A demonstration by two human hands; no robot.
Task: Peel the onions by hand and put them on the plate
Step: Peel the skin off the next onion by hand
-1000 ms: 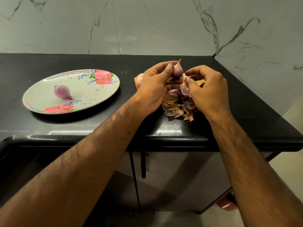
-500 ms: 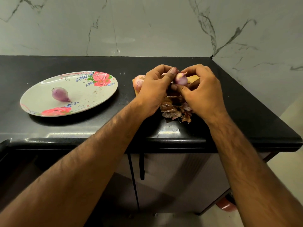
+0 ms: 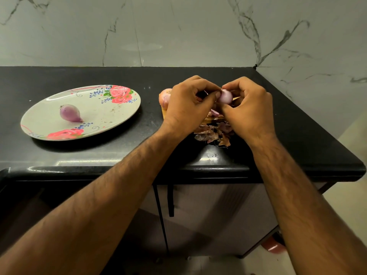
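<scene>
Grey marble wall (image 3: 178, 32) w/ dark veins, far side & right, meeting at a corner. Black glossy counter (image 3: 79, 157), light glinting on near edge. Grey cabinet (image 3: 208, 215) below w/ dark vertical handle (image 3: 170, 201). Pale floor (image 3: 353, 205) at right; red obj (image 3: 273, 247) by cabinet base.

The held onion (image 3: 225, 96) shows one side only; fingers (image 3: 238, 85) of the left hand (image 3: 186, 110) and right hand (image 3: 249, 112) cover the rest. The second onion (image 3: 164, 96), left of the fingers, sits mostly behind the left hand. The peel heap (image 3: 215, 133) below the fingers is partly hidden. An orange item (image 3: 164, 114) beneath it: unidentifiable. The tabletop (image 3: 297, 126) is cut at the left edge.
</scene>
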